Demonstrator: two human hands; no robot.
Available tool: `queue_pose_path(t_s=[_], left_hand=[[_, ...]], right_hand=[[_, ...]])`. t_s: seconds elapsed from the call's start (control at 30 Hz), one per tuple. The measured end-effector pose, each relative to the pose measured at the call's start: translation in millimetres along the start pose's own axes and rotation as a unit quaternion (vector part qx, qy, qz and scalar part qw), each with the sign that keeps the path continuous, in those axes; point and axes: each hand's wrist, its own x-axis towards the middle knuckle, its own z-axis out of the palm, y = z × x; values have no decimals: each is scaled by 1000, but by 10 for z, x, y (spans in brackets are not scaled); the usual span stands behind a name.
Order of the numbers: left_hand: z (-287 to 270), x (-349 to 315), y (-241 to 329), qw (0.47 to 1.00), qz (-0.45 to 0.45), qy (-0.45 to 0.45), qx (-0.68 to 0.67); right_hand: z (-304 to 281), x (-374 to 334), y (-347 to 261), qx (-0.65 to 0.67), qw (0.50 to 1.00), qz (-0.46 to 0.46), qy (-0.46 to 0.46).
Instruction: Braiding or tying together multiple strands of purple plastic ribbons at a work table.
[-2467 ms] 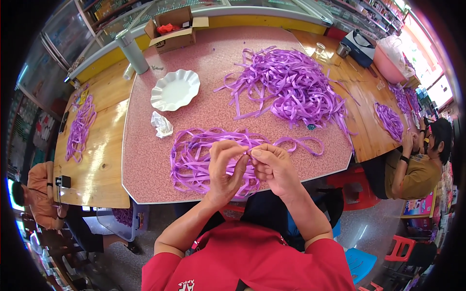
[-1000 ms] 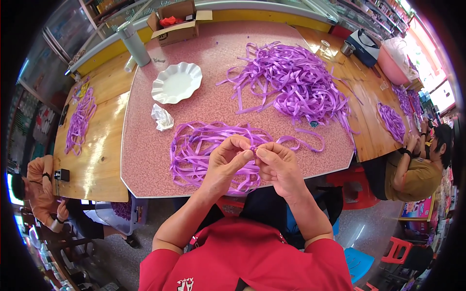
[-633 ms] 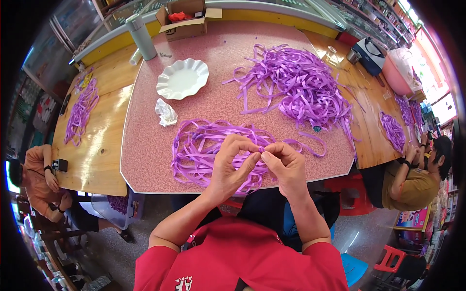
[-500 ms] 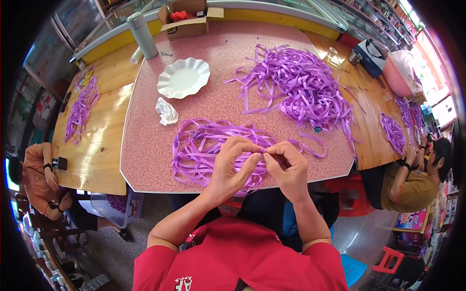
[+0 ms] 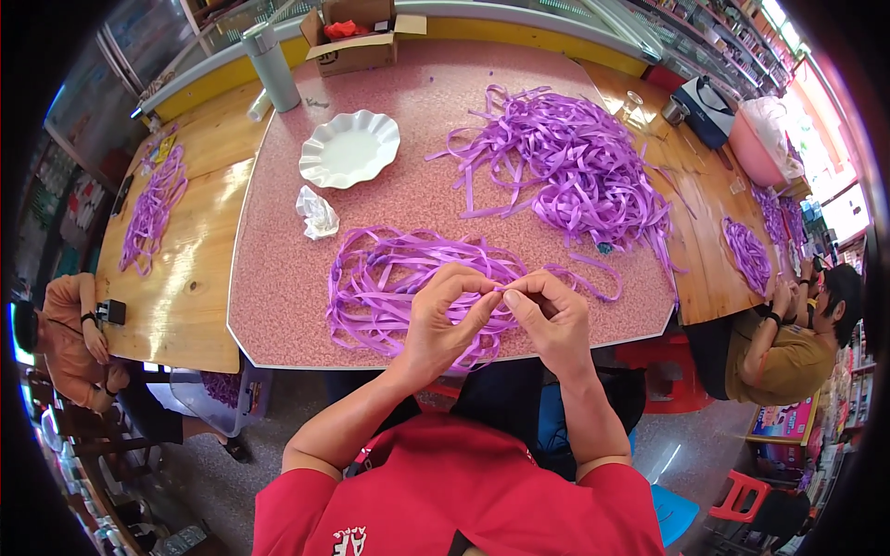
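Note:
Both my hands meet above the near edge of the pink speckled table [image 5: 278, 278], each pinching the same purple ribbon between thumb and forefinger. My left hand [image 5: 450, 310] is closed on it from the left, and my right hand [image 5: 553, 320] from the right, fingertips almost touching. Only a sliver of the gripped part shows between the fingers. A loose loop of purple ribbon [image 5: 603, 278] trails out past my right hand. Beneath and left of my hands spreads a bundle of long looped purple ribbons [image 5: 371, 296], with darker purple bits along its left side.
A large tangled heap of purple ribbon [image 5: 575, 157] lies far right. Far left are a white scalloped dish [image 5: 350, 150], crumpled white tissue [image 5: 317, 213], a grey-green flask [image 5: 272, 69] and an open cardboard box [image 5: 357, 54]. People sit left [image 5: 74, 324] and right [image 5: 788, 357] at wooden tables.
My fingertips have shifted slightly, the right thumb now pressing closer over the pinched spot, so less of the ribbon shows between them. The things on the table stay where they were.

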Motion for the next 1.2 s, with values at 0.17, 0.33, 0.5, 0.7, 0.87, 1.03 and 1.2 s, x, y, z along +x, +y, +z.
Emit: queue_pose_path(t_s=[0.17,0.33,0.5,0.7,0.87,1.03,1.2], left_hand=[[59,-18,-2,999,40,33,15],[97,-52,-71,992,-35,66,-98],[100,-57,-92,994,8,83,-64],[175,-60,-40,977,-52,98,-183],[161,-70,-107,985,-5,99,-143],[65,-1,-53,980,137,102,104],[3,23,-60,952,199,97,213]], right_hand=[[85,-7,26,98,993,60,35],[149,9,31,78,994,50,53],[155,9,52,51,995,76,35],[193,7,57,66,996,44,43],[192,36,45,148,985,84,34],[153,37,97,153,984,92,26],[121,43,113,128,987,95,14]])
